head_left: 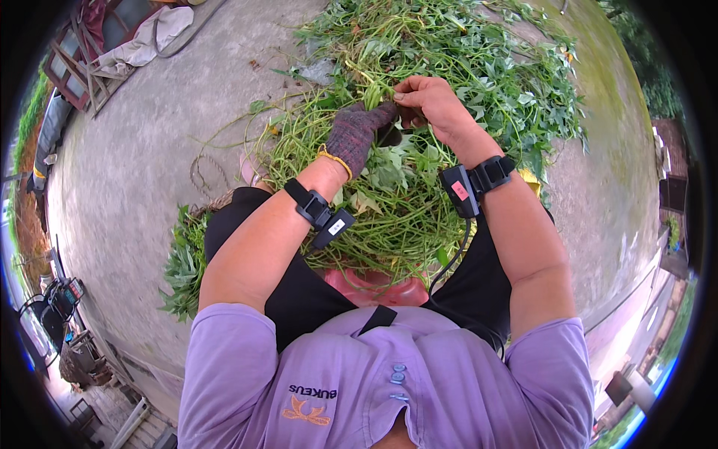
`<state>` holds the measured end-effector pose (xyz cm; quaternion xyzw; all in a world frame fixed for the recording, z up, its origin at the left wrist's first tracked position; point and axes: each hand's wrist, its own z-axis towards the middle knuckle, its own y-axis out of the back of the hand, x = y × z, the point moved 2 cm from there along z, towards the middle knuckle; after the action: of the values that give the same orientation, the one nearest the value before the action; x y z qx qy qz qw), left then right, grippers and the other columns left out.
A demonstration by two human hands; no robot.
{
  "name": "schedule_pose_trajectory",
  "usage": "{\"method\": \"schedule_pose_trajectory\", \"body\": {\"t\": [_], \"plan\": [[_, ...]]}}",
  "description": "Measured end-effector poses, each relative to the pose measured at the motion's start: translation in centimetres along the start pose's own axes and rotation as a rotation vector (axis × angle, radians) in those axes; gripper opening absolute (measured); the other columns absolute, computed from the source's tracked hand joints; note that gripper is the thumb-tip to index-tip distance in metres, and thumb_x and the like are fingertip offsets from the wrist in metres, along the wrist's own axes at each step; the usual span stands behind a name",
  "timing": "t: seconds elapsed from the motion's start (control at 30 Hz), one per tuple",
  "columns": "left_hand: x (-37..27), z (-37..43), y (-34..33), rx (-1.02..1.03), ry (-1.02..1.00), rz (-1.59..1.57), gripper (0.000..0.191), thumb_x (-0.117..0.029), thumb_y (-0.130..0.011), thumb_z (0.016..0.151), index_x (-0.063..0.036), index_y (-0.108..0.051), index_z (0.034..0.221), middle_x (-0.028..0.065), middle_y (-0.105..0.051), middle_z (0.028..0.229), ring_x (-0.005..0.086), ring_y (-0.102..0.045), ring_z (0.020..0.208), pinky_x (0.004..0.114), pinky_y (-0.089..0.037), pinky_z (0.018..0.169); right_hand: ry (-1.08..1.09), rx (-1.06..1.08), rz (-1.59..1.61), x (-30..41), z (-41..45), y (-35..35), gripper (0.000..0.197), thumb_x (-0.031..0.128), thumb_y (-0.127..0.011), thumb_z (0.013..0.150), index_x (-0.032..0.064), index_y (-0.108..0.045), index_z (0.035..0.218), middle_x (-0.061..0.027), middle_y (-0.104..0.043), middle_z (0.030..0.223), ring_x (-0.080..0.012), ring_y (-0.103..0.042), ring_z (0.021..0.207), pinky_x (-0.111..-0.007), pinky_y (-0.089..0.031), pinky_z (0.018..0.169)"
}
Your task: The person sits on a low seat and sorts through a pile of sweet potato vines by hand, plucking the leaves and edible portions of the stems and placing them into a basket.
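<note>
My left hand, in a dark knitted glove with a yellow cuff edge, is closed around a small bunch of green leafy stems. Bare and just to its right, my right hand pinches at the stems beside the bunch with thumb and forefinger. Beneath both hands lies a tangled heap of green vines, mostly bare stalks near my lap. Lobed leaves fill the far right part of the greenery. Part of a pink plastic basin shows under the heap between my knees.
A bundle of leafy greens lies by my left knee on the concrete ground. A thin rope is near it. Wooden frames with a pale cloth stand at the far left. Something yellow lies beyond my right knee.
</note>
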<state>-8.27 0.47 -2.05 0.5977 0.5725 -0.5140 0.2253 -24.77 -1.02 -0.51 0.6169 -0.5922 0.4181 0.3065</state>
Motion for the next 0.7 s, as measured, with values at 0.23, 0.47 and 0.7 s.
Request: {"method": "schedule_pose_trajectory", "body": {"t": [0.23,0.47,0.7], "plan": [[-0.6,2.6,2.7,-0.172,-0.073,0.78,0.026,-0.027,-0.072,0.081,-0.0027,-0.061,0.08,0.0027,-0.054,0.062,0.0145,-0.049,0.047,0.033,-0.045,0.043,0.081,-0.152,0.082,2.5,-1.9,0.1,0.019,0.001,-0.06,0.083,-0.0012,-0.06,0.102,-0.0042,-0.055,0.059,-0.0139,-0.05,0.045,-0.028,-0.041,0.04],[-2.1,-0.5,1.5,-0.012,-0.031,0.09,0.025,-0.014,-0.07,0.082,0.0004,-0.065,0.103,0.002,-0.061,0.075,0.0087,-0.054,0.053,0.022,-0.048,0.048,0.182,-0.059,0.41,3.0,-1.6,2.0,0.028,0.005,-0.053,0.089,-0.0026,-0.05,0.117,-0.0079,-0.061,0.075,-0.0211,-0.062,0.063,-0.027,-0.047,0.057],[1.1,-2.5,-3.4,0.304,0.126,0.192,0.031,-0.011,-0.076,0.078,0.0006,-0.066,0.104,0.0023,-0.063,0.076,0.0087,-0.055,0.052,0.024,-0.05,0.049,0.228,0.017,0.556,3.0,-1.2,-0.7,0.03,0.008,-0.053,0.091,-0.0005,-0.048,0.12,-0.0136,-0.064,0.09,-0.0242,-0.064,0.081,-0.032,-0.052,0.071]]}}
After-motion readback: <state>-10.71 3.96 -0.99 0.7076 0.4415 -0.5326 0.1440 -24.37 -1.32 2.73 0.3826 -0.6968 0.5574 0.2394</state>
